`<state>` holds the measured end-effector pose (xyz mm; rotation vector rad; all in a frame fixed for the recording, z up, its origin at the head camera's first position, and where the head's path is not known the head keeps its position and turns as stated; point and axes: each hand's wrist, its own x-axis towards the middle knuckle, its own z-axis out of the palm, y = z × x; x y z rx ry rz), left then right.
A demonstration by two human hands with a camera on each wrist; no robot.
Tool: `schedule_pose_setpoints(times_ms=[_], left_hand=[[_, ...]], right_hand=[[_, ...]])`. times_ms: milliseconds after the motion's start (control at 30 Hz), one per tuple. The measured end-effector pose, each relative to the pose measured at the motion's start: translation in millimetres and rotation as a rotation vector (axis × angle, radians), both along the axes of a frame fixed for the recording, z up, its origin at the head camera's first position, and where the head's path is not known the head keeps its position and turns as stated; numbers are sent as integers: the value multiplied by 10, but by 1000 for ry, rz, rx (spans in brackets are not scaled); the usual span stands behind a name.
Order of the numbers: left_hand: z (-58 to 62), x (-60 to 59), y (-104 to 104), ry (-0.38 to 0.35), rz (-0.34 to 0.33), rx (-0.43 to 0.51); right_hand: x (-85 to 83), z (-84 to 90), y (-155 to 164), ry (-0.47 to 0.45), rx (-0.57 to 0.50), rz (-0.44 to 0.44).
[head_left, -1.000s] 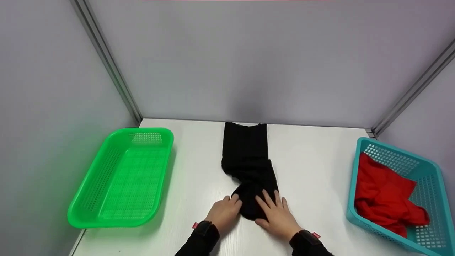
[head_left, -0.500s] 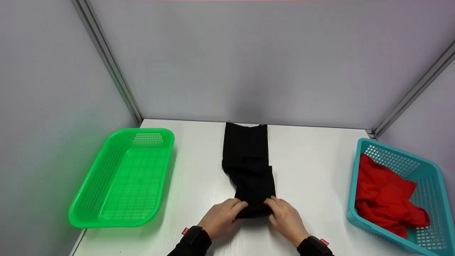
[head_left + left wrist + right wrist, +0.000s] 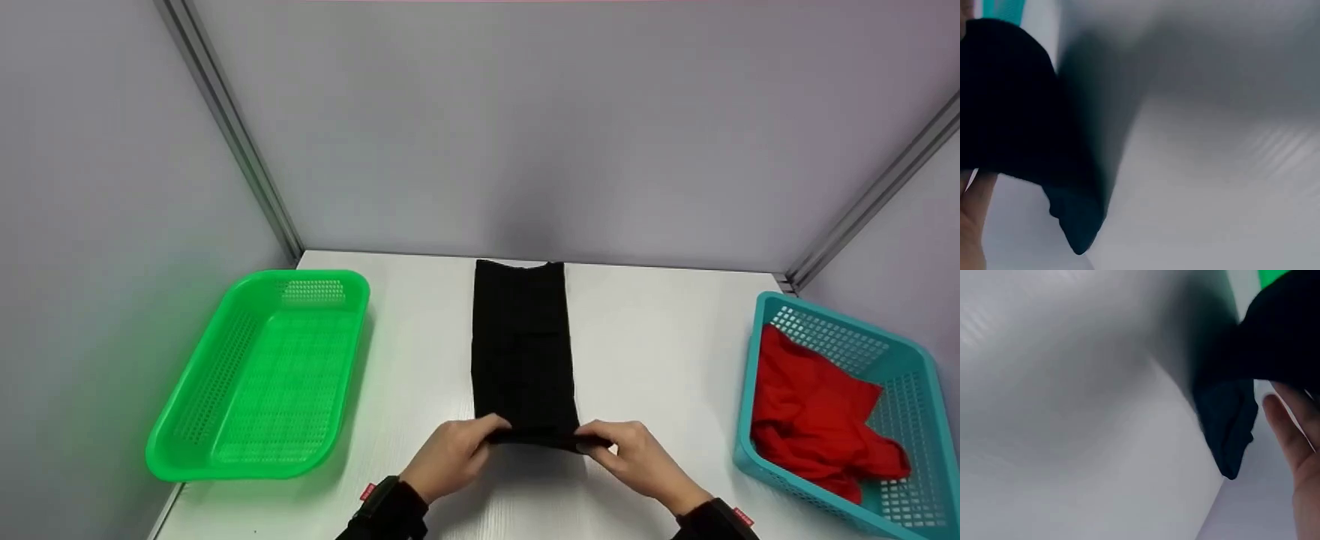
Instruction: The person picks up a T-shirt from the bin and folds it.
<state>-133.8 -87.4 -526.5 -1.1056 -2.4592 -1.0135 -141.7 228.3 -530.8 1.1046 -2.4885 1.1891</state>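
Observation:
A black garment [image 3: 523, 345], folded into a long strip, runs from the table's back edge toward me in the head view. My left hand [image 3: 454, 457] pinches its near left corner between thumb and fingers. At the near right corner, my right hand [image 3: 641, 461] has the same kind of pinch. The near edge is stretched between both hands and raised above the table. Dark cloth [image 3: 1010, 107] fills the left side of the left wrist view, drooping to a point. In the right wrist view, fingers [image 3: 1283, 424] show under the raised cloth [image 3: 1286, 332].
To the left stands a green plastic basket [image 3: 358, 337] with nothing in it. A teal basket [image 3: 930, 397] at the right holds a crumpled red garment [image 3: 814, 412]. Grey panels [image 3: 525, 135] enclose the white table [image 3: 645, 330] at the back and sides.
The garment's bunched near part has been opened out and straightened into an even strip. My hands went from pressing on it to gripping its near corners, spreading apart and lifting the edge.

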Motion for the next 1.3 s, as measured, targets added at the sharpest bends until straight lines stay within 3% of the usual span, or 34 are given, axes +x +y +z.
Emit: schedule_pose_setpoints(times_ms=[100,200,333,433,467,567,700,767,900,1067,1200,1300], left_hand=[[85,12,-30,-120,-54,9],[156,28,-56,-275,-142,-2],[201,45,-72,-626,-261,-32],[187,34,-61,-848,-261,-50],[176,21,-51,-884,-241,-47],[127,-46,1,-844,-133,-12],[63,-216,85,-728,27,96],[44,-316,121,-712,85,163],[-12,-483,171,-663,203,237],[-162,-590,210,-588,346,221],[-302,-578,205,-598,400,175],[-374,-503,181,-554,423,64]], right_hand=[[18,89,26,-97,-20,72],[58,151,34,-256,-22,149],[102,176,30,-522,8,230],[76,160,6,-647,62,211],[53,154,-4,-670,80,185],[-57,137,-52,-584,153,56],[-235,113,-162,-296,254,-172],[-313,97,-235,-166,293,-270],[-438,45,-367,-2,325,-395],[-532,-101,-430,15,264,-431],[-539,-232,-425,-98,243,-454],[-490,-287,-404,-196,263,-447]])
